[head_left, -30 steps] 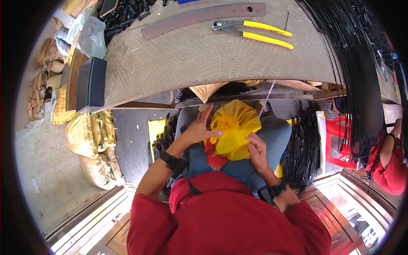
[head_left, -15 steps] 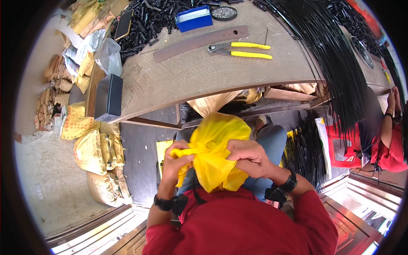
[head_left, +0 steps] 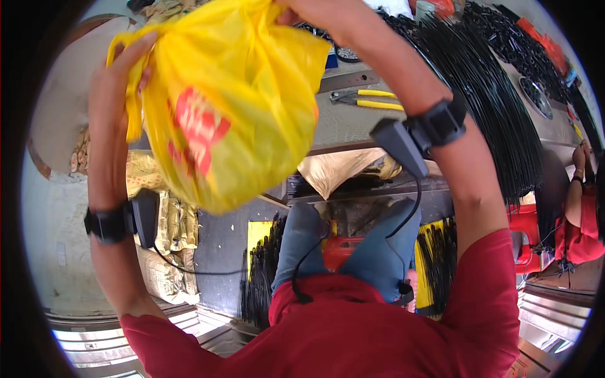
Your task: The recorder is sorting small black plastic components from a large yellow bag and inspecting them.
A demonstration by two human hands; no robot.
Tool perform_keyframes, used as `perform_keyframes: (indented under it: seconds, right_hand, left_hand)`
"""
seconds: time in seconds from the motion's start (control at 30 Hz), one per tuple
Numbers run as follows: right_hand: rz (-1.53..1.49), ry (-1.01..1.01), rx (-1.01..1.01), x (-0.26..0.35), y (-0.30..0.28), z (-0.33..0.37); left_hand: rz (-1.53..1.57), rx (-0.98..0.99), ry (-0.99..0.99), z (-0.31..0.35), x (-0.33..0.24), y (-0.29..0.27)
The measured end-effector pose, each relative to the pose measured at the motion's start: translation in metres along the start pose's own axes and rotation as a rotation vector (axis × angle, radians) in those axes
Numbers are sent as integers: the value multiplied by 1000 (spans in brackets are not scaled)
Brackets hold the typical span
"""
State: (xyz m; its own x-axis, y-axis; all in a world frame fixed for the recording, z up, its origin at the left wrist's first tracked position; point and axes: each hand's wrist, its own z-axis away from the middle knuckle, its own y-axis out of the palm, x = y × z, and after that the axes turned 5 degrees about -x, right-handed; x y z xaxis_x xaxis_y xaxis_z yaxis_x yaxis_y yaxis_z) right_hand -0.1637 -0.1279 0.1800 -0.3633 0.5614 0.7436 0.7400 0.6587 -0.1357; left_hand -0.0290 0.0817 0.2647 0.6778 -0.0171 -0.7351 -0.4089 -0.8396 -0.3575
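Note:
A bulging yellow plastic bag (head_left: 252,135) with red print hangs raised in front of me, over the left part of the workbench. My left hand (head_left: 123,74) is closed on its gathered, twisted corner at the left, where a strip of the plastic dangles beside the wrist. At the bag's top right, my right hand (head_left: 305,11) grips the plastic; its fingers are partly cut off by the picture's upper edge. What the bag contains cannot be made out. Yellow-handled cutting pliers (head_left: 372,99) lie on the bench to the right of the bag.
A thick bundle of long black cables (head_left: 495,113) drapes over the bench's right side. Small black parts (head_left: 498,28) are heaped farther back. Stacked sacks (head_left: 173,227) stand at the left. Another person's arm (head_left: 578,170) shows at the far right.
Both hands have lifted the yellow bag from above my lap, forward and left over the bench, and spread farther apart. The bag now hides the bench's left part.

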Motion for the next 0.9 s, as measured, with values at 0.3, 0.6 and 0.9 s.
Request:
perform_keyframes:
  seconds: [0.3,0.6,0.9]
  right_hand:
    - [269,-77,31,-73,-25,-77]
    - [749,-66,57,-218,-58,-109]
    - [799,101,202,-229,-48,-104]
  left_hand:
    - [163,43,-8,-103,81,79]
    - [213,447,-160,-152,138,144]
    - [690,855,-510,-166,177,142]
